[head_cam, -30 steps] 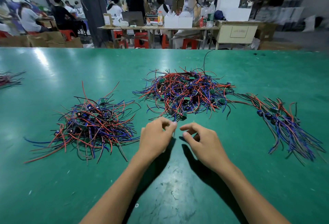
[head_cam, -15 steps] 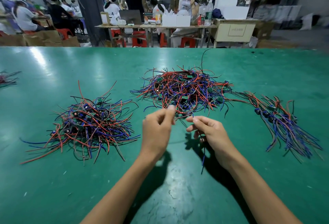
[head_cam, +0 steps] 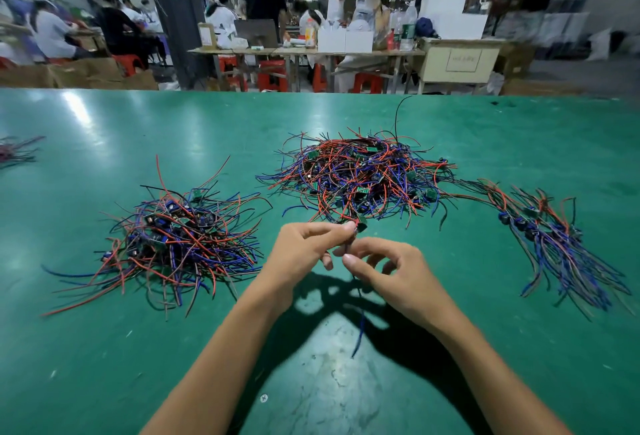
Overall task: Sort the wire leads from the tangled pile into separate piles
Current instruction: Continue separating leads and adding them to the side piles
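A tangled pile (head_cam: 360, 178) of red, blue and black wire leads with small green boards lies in the middle of the green table (head_cam: 104, 130). My left hand (head_cam: 304, 251) pinches one lead's green board (head_cam: 361, 227) at the pile's near edge. My right hand (head_cam: 391, 272), just below and to the right, pinches the same lead's wires. Its blue wire (head_cam: 360, 334) hangs down between my forearms. A second tangled heap (head_cam: 176, 240) lies to the left. On the right lies a neater row of leads (head_cam: 557, 244), wires trailing toward me.
A few more wires (head_cam: 15, 152) lie at the table's far left edge. Beyond the table's far edge stand worktables, red stools, cardboard boxes and several seated and standing people. The near middle of the table surface is scuffed.
Both hands came together and drew one lead out of the central pile's near edge. It is now held above the table with its blue wire dangling.
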### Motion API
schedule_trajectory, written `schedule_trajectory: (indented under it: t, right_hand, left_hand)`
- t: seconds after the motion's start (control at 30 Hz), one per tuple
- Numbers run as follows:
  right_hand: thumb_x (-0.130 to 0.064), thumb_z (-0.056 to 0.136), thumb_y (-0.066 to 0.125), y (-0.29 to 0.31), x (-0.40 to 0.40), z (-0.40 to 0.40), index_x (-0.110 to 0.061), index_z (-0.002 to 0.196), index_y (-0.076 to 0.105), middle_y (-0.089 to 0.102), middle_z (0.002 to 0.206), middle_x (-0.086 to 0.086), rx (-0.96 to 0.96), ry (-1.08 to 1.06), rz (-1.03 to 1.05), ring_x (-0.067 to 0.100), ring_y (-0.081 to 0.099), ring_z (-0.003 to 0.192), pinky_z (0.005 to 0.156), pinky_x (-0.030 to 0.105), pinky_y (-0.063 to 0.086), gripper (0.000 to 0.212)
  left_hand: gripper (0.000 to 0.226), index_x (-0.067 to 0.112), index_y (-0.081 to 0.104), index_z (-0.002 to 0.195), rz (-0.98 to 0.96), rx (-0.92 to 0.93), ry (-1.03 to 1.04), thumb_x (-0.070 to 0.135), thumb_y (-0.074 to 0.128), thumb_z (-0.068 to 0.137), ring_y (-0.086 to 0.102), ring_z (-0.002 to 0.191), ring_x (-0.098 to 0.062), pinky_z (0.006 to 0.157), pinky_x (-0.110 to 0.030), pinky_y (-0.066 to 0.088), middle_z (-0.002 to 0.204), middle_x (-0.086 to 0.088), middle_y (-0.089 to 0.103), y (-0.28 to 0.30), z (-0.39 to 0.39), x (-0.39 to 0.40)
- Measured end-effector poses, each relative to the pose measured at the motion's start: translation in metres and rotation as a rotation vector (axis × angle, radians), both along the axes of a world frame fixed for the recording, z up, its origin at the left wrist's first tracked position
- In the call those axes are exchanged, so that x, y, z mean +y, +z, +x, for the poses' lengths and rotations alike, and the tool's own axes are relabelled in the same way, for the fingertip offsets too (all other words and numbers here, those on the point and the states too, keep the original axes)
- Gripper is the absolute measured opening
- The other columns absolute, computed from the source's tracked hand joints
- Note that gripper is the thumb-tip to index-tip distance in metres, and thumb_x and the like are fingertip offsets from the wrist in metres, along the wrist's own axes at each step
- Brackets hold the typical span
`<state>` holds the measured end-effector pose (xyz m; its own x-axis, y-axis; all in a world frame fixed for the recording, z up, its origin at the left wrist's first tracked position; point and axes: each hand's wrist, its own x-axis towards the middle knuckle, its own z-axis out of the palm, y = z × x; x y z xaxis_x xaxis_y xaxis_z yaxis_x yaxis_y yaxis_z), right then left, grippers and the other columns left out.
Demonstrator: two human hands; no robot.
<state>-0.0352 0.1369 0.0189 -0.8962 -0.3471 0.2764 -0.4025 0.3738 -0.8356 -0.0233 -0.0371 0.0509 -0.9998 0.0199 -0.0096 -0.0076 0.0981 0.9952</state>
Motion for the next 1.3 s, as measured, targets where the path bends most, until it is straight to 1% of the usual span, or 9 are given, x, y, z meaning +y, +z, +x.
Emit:
schedule_trajectory:
  t: [0.1,0.17,0.27,0.4,0.53,0.73,0.97,1.1,1.3]
  right_hand:
    - [-0.055,0.090,0.047,0.003,0.002,0.000,-0.033,0.084,0.079,0.076,0.081,-0.012,-0.090,-0.092,-0.029,0.005,0.068,0.076,0.069,0.027,0.050,0.040]
    - [-0.057,0.090,0.041,0.007,0.001,-0.001,-0.033,0.084,0.080,0.076,0.077,-0.006,-0.203,-0.152,-0.191,0.003,0.064,0.065,0.059,0.018,0.047,0.046]
    - [-0.059,0.089,0.055,0.015,0.000,-0.003,-0.028,0.089,0.081,0.073,0.075,-0.003,-0.334,-0.099,-0.396,0.006,0.057,0.060,0.051,0.015,0.043,0.040]
    - [-0.045,0.083,0.073,0.018,0.005,-0.004,-0.025,0.096,0.081,0.073,0.085,0.003,-0.310,-0.034,-0.489,0.009,0.056,0.071,0.057,0.014,0.043,0.025]
    - [-0.045,0.077,0.071,0.019,0.008,-0.005,-0.030,0.096,0.081,0.078,0.095,0.003,-0.280,-0.096,-0.533,0.008,0.062,0.076,0.060,0.015,0.048,0.026]
    - [-0.019,0.093,0.066,0.017,0.009,-0.007,-0.012,0.106,0.073,0.078,0.098,0.010,-0.230,-0.144,-0.682,0.014,0.072,0.081,0.071,0.021,0.056,0.016]
    - [-0.011,0.096,0.065,0.016,0.009,-0.009,-0.017,0.099,0.075,0.078,0.093,0.002,-0.124,-0.257,-0.759,0.010,0.068,0.073,0.069,0.020,0.057,0.012]
    - [-0.008,0.095,0.066,0.014,0.009,-0.010,-0.016,0.098,0.075,0.077,0.081,-0.003,-0.075,-0.319,-0.768,0.008,0.070,0.070,0.066,0.019,0.057,0.012]
    - [-0.008,0.095,0.067,0.014,0.010,-0.012,-0.014,0.098,0.075,0.077,0.082,-0.002,-0.033,-0.396,-0.722,0.010,0.069,0.068,0.061,0.020,0.055,0.010]
  left_hand:
    - [0.020,0.013,0.081,0.089,0.060,0.063,-0.017,0.032,0.074,0.089,0.059,0.047,-0.006,0.041,-0.010,0.034,0.085,-0.005,0.078,0.006,0.002,-0.003]
    - [0.016,0.021,0.080,0.091,-0.014,0.104,-0.060,0.036,0.076,0.087,0.066,0.049,-0.016,0.040,-0.015,0.035,0.086,-0.003,0.079,0.008,0.004,-0.004]
    - [0.013,0.025,0.080,0.094,-0.066,0.119,-0.194,0.035,0.078,0.086,0.072,0.056,-0.024,0.040,-0.019,0.039,0.086,-0.003,0.079,0.007,0.008,0.000]
    - [0.012,0.027,0.078,0.095,-0.112,0.125,-0.184,0.031,0.080,0.085,0.075,0.065,-0.020,0.041,-0.018,0.042,0.084,0.001,0.079,0.005,0.009,0.007]
    - [0.019,0.021,0.074,0.101,-0.051,0.129,-0.141,0.024,0.081,0.084,0.076,0.078,-0.020,0.040,-0.023,0.048,0.088,-0.001,0.078,0.004,0.008,0.011]
    - [0.033,0.013,0.054,0.115,0.105,-0.050,-0.102,0.007,0.073,0.089,0.075,0.089,-0.024,0.043,-0.034,0.057,0.103,-0.015,0.075,0.000,0.010,0.021]
    - [0.022,0.009,0.066,0.118,0.260,-0.115,-0.251,0.016,0.052,0.103,0.074,0.088,-0.017,0.049,-0.029,0.057,0.093,-0.006,0.073,0.001,0.010,0.017]
    - [0.021,0.004,0.071,0.114,0.176,-0.088,-0.249,0.014,0.064,0.097,0.075,0.084,-0.018,0.047,-0.024,0.054,0.083,0.001,0.069,-0.002,0.010,0.013]
    - [0.017,0.013,0.074,0.108,0.044,-0.168,-0.348,0.022,0.069,0.094,0.076,0.085,-0.020,0.043,-0.019,0.049,0.096,-0.007,0.078,-0.003,0.013,0.016]
